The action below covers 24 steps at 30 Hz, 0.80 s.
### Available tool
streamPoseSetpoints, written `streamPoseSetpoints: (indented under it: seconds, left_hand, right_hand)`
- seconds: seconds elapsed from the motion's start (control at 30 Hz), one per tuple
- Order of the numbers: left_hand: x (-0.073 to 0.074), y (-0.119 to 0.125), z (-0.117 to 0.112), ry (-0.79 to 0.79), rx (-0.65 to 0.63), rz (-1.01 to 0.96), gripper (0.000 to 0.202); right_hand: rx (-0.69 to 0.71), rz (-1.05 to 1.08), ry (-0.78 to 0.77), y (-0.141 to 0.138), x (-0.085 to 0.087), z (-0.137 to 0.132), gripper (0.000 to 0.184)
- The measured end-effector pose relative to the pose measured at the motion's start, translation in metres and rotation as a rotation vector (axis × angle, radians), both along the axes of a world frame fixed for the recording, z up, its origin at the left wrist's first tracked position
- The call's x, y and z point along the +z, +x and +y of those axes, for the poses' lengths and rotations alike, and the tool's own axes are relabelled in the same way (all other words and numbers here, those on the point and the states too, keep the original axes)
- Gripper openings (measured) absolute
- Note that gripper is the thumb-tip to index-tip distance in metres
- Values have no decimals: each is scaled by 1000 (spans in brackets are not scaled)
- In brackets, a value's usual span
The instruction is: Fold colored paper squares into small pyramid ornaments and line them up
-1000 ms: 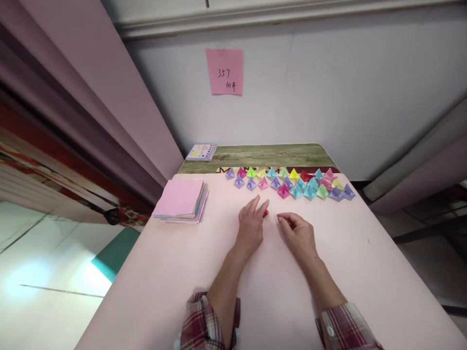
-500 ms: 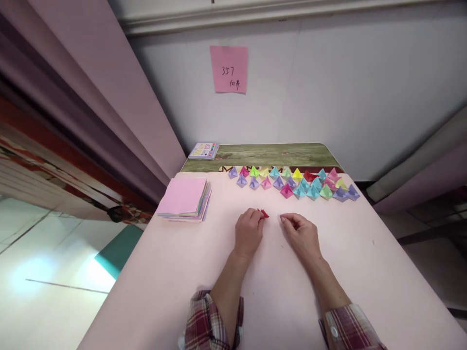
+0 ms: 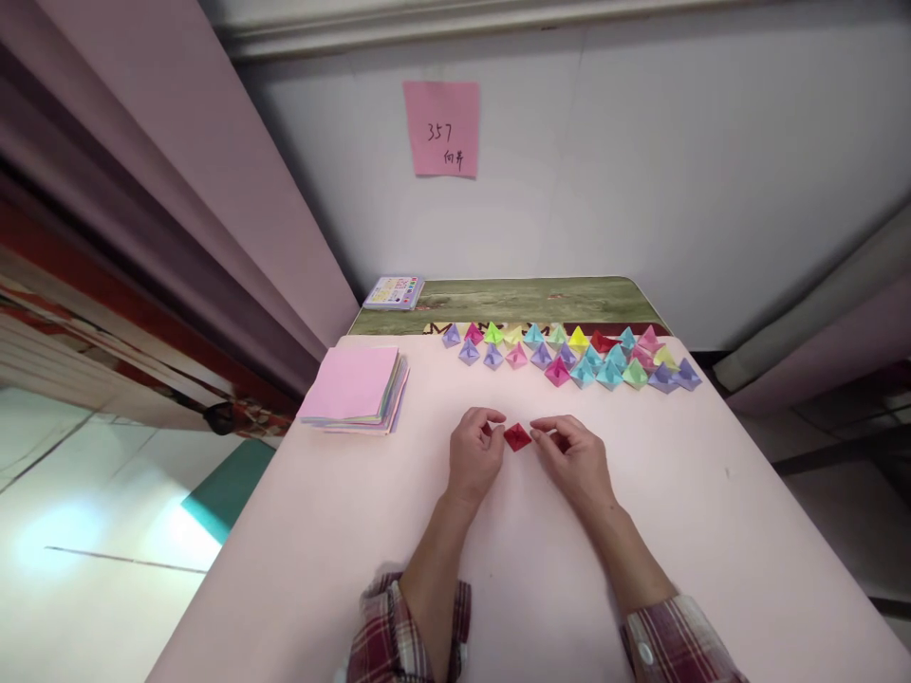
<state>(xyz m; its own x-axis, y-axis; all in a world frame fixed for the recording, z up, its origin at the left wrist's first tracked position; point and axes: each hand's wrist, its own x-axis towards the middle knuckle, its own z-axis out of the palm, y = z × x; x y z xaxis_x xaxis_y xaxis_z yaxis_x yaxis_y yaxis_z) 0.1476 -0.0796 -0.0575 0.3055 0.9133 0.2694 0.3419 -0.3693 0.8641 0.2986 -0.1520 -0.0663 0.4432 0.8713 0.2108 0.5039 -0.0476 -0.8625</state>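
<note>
A small red folded paper point(image 3: 517, 437), diamond-shaped from above, is between my two hands over the pink tabletop. My left hand point(image 3: 475, 453) is at its left corner, thumb and forefinger apart; the thumb tip lies very close to the paper or touches it. At the right corner, my right hand point(image 3: 575, 458) has its thumb and forefinger tips brought together on the edge of the paper. Beyond the hands stand several folded paper boats point(image 3: 557, 371) in many colours, set in rough rows.
A stack of square coloured paper point(image 3: 350, 382), pink sheet uppermost, lies on the table's left side. Behind it, a small printed packet point(image 3: 394, 292) rests on the green wood-patterned strip point(image 3: 527, 293). A pink note point(image 3: 442, 129) is stuck to the wall. Curtains hang at the left.
The red folded paper has turned from mostly hidden in my left fingers to lying face-up between both hands. My left fingers have spread, and my right hand has moved left to the paper.
</note>
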Motion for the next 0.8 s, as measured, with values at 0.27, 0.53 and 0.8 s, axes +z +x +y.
streamPoseSetpoints:
  seconds: [0.27, 0.53, 0.8]
  left_hand:
    - [-6, 8, -3, -3, -98, 74, 10]
    - [-5, 5, -2, -124, -93, -71, 11]
    - [-3, 6, -2, -108, -158, -48, 10]
  right_hand:
    - [40, -143, -25, -7, -1, 4, 20]
    - [51, -148, -22, -5, -2, 2, 22]
    - [94, -111, -30, -1, -1, 0, 17]
